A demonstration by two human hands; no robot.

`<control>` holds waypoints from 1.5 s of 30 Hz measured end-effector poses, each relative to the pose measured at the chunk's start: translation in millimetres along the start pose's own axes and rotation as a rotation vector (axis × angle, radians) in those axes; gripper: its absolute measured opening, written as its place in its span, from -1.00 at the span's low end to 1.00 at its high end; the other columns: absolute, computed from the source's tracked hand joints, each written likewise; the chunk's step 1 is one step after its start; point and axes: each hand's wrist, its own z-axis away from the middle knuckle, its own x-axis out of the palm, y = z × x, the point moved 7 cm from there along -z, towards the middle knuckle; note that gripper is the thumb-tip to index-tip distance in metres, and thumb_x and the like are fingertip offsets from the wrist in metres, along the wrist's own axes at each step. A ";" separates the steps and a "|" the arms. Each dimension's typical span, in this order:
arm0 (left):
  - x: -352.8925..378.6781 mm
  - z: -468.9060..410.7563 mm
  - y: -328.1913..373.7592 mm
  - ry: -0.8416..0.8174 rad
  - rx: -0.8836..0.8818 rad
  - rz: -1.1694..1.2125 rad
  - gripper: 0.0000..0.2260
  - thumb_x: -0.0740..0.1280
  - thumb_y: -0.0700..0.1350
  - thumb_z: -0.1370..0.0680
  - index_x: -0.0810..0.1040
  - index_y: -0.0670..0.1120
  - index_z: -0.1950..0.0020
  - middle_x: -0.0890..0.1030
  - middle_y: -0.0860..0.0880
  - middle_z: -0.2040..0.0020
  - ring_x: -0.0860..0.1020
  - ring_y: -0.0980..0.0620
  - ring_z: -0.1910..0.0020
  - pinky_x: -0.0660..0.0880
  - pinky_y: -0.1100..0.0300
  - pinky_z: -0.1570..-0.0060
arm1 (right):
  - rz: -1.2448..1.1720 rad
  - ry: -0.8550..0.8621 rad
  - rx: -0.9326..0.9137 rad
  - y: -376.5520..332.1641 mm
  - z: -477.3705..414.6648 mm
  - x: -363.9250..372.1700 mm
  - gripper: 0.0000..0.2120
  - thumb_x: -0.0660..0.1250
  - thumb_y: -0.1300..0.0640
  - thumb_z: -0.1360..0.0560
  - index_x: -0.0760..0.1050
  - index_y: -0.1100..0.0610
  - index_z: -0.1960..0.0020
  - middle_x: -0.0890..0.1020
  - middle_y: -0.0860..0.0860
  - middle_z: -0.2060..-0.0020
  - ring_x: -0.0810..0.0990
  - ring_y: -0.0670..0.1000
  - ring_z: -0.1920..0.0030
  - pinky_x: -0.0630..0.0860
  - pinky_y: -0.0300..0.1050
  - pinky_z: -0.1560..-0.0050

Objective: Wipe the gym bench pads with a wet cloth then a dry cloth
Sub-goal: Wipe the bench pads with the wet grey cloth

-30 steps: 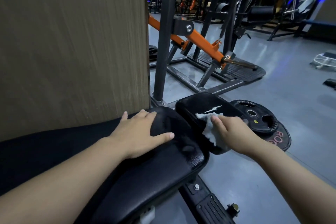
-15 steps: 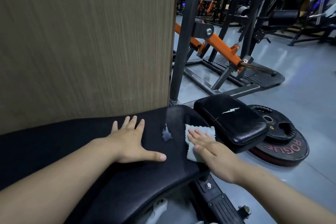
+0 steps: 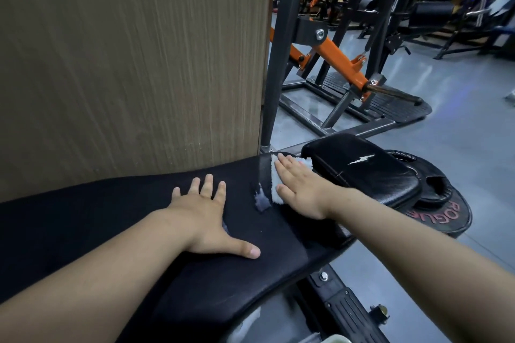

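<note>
Your right hand point(image 3: 299, 189) lies flat on the cloth point(image 3: 276, 178), fingers straight and together. It presses the cloth onto the pad point(image 3: 111, 220) rather than gripping it. Your left hand point(image 3: 206, 220) is spread wide, palm down on the same pad, holding nothing, near the right.

Between the two hands a wet streak point(image 3: 260, 199) shines on the vinyl. I judge this to be the wet pass, worked at the pad's end.

Just off the outer side of your right hand sits the small pad point(image 3: 362, 172), close against the cloth's far edge. I cannot tell whether it has been wiped. The long stretch out beyond your left hand's little finger looks matt and shows no wet mark, so most of it is probably left to do. No second cloth is in view, so the dry pass looks not yet begun.
</note>
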 end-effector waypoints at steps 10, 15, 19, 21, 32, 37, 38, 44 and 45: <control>1.5 -2.2 -4.7 -0.021 -0.026 0.016 0.36 0.18 0.69 -0.08 -0.38 -0.02 -0.57 -0.38 -0.07 -0.57 -0.33 -0.13 -0.56 -0.22 -0.23 -0.51 | -0.011 0.008 -0.002 -11.8 -38.0 -9.4 -0.43 -0.10 -0.01 -0.69 -0.19 0.16 -0.60 -0.17 0.06 -0.59 -0.22 0.01 -0.58 -0.30 -0.13 -0.50; -0.1 0.0 -4.0 -0.008 -0.021 0.036 0.35 0.20 0.68 -0.10 -0.37 -0.01 -0.58 -0.38 -0.07 -0.58 -0.33 -0.13 -0.56 -0.23 -0.25 -0.51 | -0.024 0.034 -0.104 -20.2 20.5 2.6 -0.43 -0.08 -0.04 -0.69 -0.21 0.12 -0.60 -0.21 0.00 -0.59 -0.27 -0.08 -0.56 -0.32 -0.18 -0.51; 2.7 1.0 -5.0 0.015 -0.005 0.043 0.35 0.18 0.69 -0.09 -0.36 -0.01 -0.58 -0.37 -0.07 -0.58 -0.32 -0.13 -0.57 -0.23 -0.25 -0.51 | -0.002 0.070 -0.179 -40.6 92.6 15.4 -0.33 -0.24 -0.23 -0.59 -0.23 0.07 -0.59 -0.28 -0.09 -0.55 -0.36 -0.16 -0.53 -0.40 -0.29 -0.45; 3.0 1.3 -4.4 0.022 -0.001 0.045 0.35 0.18 0.69 -0.09 -0.35 -0.01 -0.58 -0.36 -0.07 -0.58 -0.32 -0.14 -0.57 -0.23 -0.25 -0.51 | 0.015 0.087 -0.194 -54.0 118.2 23.3 -0.31 -0.33 -0.28 -0.56 -0.26 0.06 -0.58 -0.31 -0.11 -0.54 -0.40 -0.20 -0.50 -0.40 -0.26 -0.47; 4.5 2.3 -4.7 0.091 0.041 0.100 0.34 0.23 0.67 -0.11 -0.27 -0.05 -0.61 -0.29 -0.12 -0.61 -0.28 -0.15 -0.58 -0.22 -0.27 -0.51 | -0.062 0.028 -0.094 -67.8 17.6 12.8 -0.41 -0.07 -0.10 -0.67 -0.22 0.03 -0.60 -0.32 0.02 -0.56 -0.39 -0.04 -0.53 -0.39 -0.20 -0.43; -8.1 10.5 -11.0 0.240 0.093 0.233 0.19 0.29 0.63 -0.11 0.16 0.01 -0.58 0.12 -0.07 -0.56 0.07 -0.07 -0.56 -0.02 -0.24 -0.52 | -0.035 0.037 -0.109 -84.0 -42.7 -0.8 -0.40 -0.05 -0.10 -0.66 -0.15 0.03 -0.61 -0.16 0.09 -0.60 -0.23 0.04 -0.58 -0.27 -0.06 -0.54; -14.8 14.0 -16.9 0.317 0.102 0.250 0.06 0.28 0.63 -0.14 0.33 0.04 -0.50 0.26 0.00 -0.45 0.22 -0.02 -0.48 0.13 -0.19 -0.49 | -0.028 0.042 -0.117 -86.2 -46.5 -2.6 -0.40 -0.05 -0.10 -0.66 -0.15 0.04 -0.61 -0.15 0.10 -0.60 -0.22 0.05 -0.58 -0.26 -0.06 -0.54; -28.1 36.9 -62.5 0.566 0.070 0.141 -0.06 0.08 0.66 -0.22 0.48 0.06 -0.36 0.36 0.15 -0.17 0.33 0.12 -0.21 0.38 0.07 -0.25 | 0.016 0.050 -0.152 -85.5 -30.6 2.9 -0.40 -0.09 -0.10 -0.67 -0.20 0.09 -0.61 -0.19 0.07 -0.59 -0.26 0.03 -0.57 -0.33 -0.13 -0.47; -23.9 39.3 -67.2 0.521 0.059 0.127 -0.02 0.09 0.67 -0.21 0.42 0.06 -0.42 0.34 0.13 -0.24 0.31 0.12 -0.27 0.35 0.07 -0.29 | 0.025 0.050 -0.164 -85.6 -22.8 4.1 -0.40 -0.09 -0.10 -0.67 -0.20 0.09 -0.61 -0.20 0.06 -0.59 -0.27 0.02 -0.57 -0.36 -0.18 -0.45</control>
